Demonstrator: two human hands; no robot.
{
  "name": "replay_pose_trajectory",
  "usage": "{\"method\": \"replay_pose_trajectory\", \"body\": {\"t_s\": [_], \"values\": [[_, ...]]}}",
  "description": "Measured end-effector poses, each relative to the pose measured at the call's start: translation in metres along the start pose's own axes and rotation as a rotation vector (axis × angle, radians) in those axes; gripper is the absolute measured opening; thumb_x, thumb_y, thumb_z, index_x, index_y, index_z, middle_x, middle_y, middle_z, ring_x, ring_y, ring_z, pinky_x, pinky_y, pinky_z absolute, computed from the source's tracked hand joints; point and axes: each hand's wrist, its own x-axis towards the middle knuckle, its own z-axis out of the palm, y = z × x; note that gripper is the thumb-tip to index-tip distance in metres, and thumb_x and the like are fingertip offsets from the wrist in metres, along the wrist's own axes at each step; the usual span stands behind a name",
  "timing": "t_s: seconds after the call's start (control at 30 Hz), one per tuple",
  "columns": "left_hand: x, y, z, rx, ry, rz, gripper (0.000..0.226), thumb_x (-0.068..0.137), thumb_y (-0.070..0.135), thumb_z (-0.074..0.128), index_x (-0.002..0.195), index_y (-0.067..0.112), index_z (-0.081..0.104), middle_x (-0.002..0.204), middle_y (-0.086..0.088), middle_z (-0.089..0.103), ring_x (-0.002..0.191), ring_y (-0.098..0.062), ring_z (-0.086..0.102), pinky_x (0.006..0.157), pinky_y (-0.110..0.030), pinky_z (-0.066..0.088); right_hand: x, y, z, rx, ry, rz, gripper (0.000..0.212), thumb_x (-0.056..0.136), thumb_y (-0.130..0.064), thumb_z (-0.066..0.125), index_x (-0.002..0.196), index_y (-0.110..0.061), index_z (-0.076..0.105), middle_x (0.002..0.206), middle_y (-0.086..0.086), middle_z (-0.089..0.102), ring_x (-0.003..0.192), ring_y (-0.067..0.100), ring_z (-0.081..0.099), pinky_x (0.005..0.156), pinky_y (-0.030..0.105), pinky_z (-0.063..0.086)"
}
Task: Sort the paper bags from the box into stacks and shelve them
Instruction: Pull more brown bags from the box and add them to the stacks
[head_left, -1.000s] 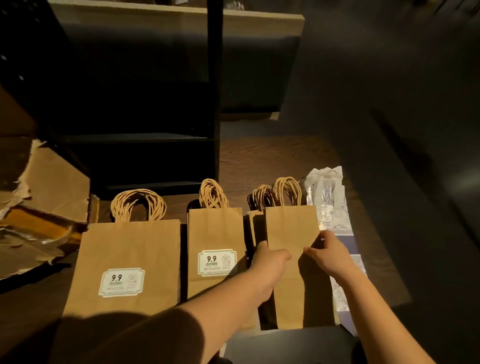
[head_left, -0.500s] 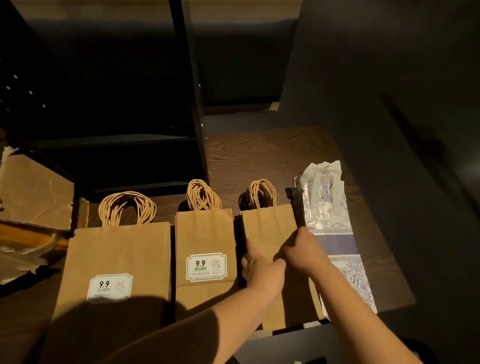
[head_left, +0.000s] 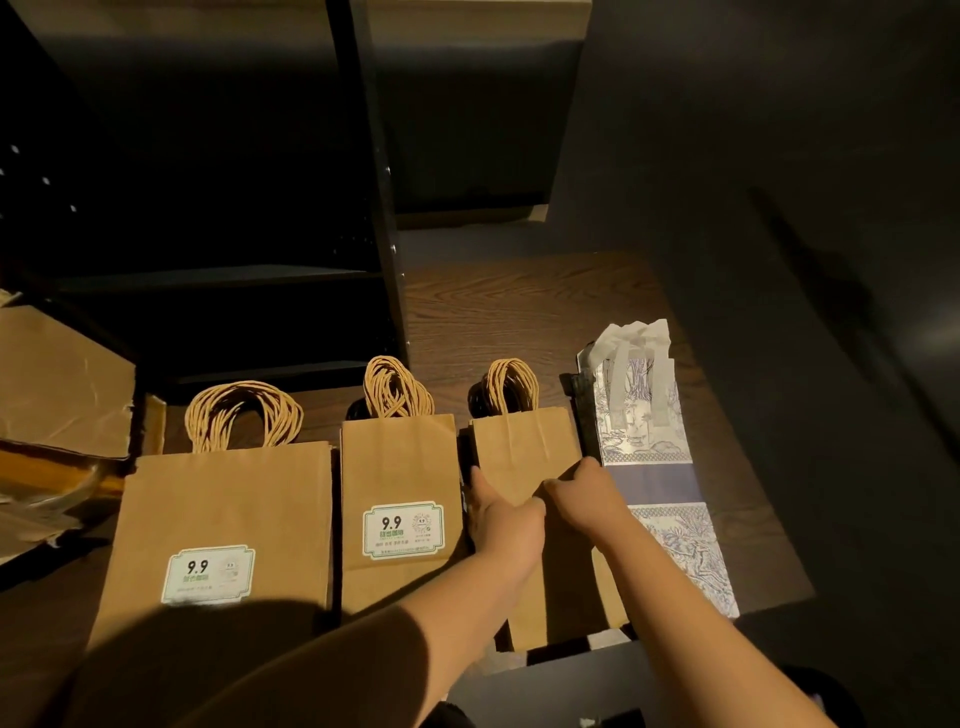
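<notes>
Several stacks of paper bags lie side by side on a dark wooden table (head_left: 509, 312). From the left: a wide brown stack with a 9.9 label (head_left: 223, 519), a narrower labelled brown stack (head_left: 400, 467), a plain narrow brown stack (head_left: 524, 447), and a white-and-blue patterned stack (head_left: 649, 447). My left hand (head_left: 501, 512) holds the left edge of the plain stack. My right hand (head_left: 584, 493) grips its right edge with curled fingers, next to the patterned stack.
A black shelving unit (head_left: 374, 208) stands behind the bags, its shelves dark. A torn cardboard box (head_left: 57, 384) sits at the left. A dark wall runs along the right side. The table's front edge lies just below the bags.
The plain bag that lay offset has been slid left and squared onto its stack. Both hands have closed in on the stack's two edges. The view has shifted slightly.
</notes>
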Motion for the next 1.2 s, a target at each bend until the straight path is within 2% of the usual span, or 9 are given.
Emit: {"method": "replay_pose_trajectory", "body": {"t_s": [0.17,0.33,0.47,0.67,0.77,0.87,1.0,1.1,1.2], "values": [[0.009,0.011,-0.006,-0.166,-0.006,-0.138,0.089,0.090,0.016,0.054,0.155,0.028,-0.005,0.156,-0.009,0.027,0.135,-0.033,0.037,0.111,-0.051,0.034,0.001,0.002,0.003,0.213,0.009,0.095,0.040,0.090,-0.022,0.058,0.121,-0.002,0.043,0.103,0.012,0.055,0.084,0.022,0.056,0.061,0.029,0.044],[0.017,0.007,-0.003,-0.112,-0.036,-0.149,0.090,0.081,0.024,0.055,0.155,0.030,0.004,0.151,-0.008,0.034,0.129,-0.034,0.042,0.104,-0.054,0.041,-0.001,0.002,0.004,0.247,0.019,0.129,0.040,0.089,-0.022,0.058,0.121,-0.001,0.044,0.103,0.013,0.055,0.083,0.023,0.057,0.057,0.028,0.042],[0.009,0.013,-0.008,-0.062,-0.072,-0.147,0.088,0.089,0.022,0.054,0.155,0.028,-0.004,0.157,-0.007,0.026,0.135,-0.033,0.036,0.110,-0.049,0.034,-0.006,0.003,0.005,0.268,0.030,0.144,0.040,0.088,-0.019,0.058,0.119,0.002,0.045,0.098,0.014,0.055,0.082,0.025,0.058,0.055,0.027,0.042],[0.002,0.025,-0.012,0.221,-0.029,0.123,0.094,0.091,0.025,0.057,0.154,0.025,-0.013,0.163,-0.003,0.012,0.145,-0.028,0.024,0.115,-0.045,0.030,-0.023,-0.012,-0.006,0.162,0.065,0.049,0.029,0.093,-0.019,0.057,0.112,-0.001,0.043,0.092,0.009,0.053,0.072,0.014,0.048,0.053,0.025,0.035],[-0.005,0.037,-0.020,0.307,-0.076,0.253,0.088,0.095,0.024,0.054,0.155,0.027,-0.011,0.163,-0.001,0.013,0.146,-0.025,0.023,0.115,-0.041,0.030,-0.039,-0.028,-0.014,0.114,0.131,-0.095,0.036,0.094,-0.019,0.058,0.122,-0.004,0.043,0.118,0.010,0.054,0.099,0.023,0.053,0.075,0.027,0.041],[-0.014,0.053,-0.038,0.277,-0.112,0.366,0.071,0.097,0.021,0.050,0.155,0.028,0.010,0.158,0.001,0.028,0.140,-0.023,0.034,0.112,-0.038,0.035,-0.056,-0.050,-0.017,0.145,0.174,-0.222,0.054,0.094,-0.022,0.058,0.142,-0.008,0.038,0.135,0.007,0.051,0.125,0.024,0.049,0.099,0.035,0.042],[-0.026,0.070,-0.078,0.192,-0.096,0.491,0.030,0.096,0.020,0.054,0.125,0.030,0.054,0.122,0.007,0.063,0.108,-0.012,0.059,0.096,-0.034,0.050,-0.078,-0.086,-0.017,0.207,0.200,-0.387,0.028,0.093,-0.020,0.058,0.121,-0.018,0.057,0.115,-0.003,0.063,0.106,0.015,0.060,0.090,0.034,0.050],[-0.038,0.079,-0.122,0.170,-0.024,0.602,0.015,0.096,0.019,0.054,0.106,0.027,0.060,0.095,0.012,0.063,0.091,-0.008,0.060,0.079,-0.024,0.051,-0.101,-0.126,-0.005,0.230,0.145,-0.527,0.016,0.094,-0.017,0.057,0.108,-0.023,0.062,0.101,-0.006,0.066,0.097,0.011,0.063,0.088,0.037,0.054],[-0.050,0.087,-0.174,0.139,0.061,0.694,0.013,0.095,0.018,0.055,0.101,0.027,0.061,0.091,0.008,0.063,0.088,-0.008,0.061,0.077,-0.023,0.051,-0.126,-0.170,0.015,0.195,0.102,-0.688,0.015,0.096,-0.017,0.053,0.101,-0.027,0.063,0.092,-0.010,0.067,0.087,0.007,0.063,0.078,0.029,0.055]]}}
